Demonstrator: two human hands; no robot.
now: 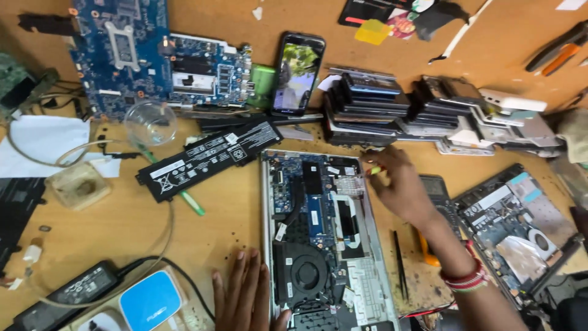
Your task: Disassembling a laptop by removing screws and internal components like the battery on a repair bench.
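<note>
An opened laptop base lies in front of me, its fan, blue board and black parts exposed. My left hand rests flat on the table at its lower left edge, fingers spread, touching the laptop's rim. My right hand reaches over the laptop's upper right corner and pinches a small light-green tool between the fingertips. A long black battery pack lies on the table to the upper left of the laptop.
A blue circuit board, a clear cup and a lit phone lie at the back. Stacked black drives sit behind the laptop. Another opened laptop is right; a power brick and blue-white box left.
</note>
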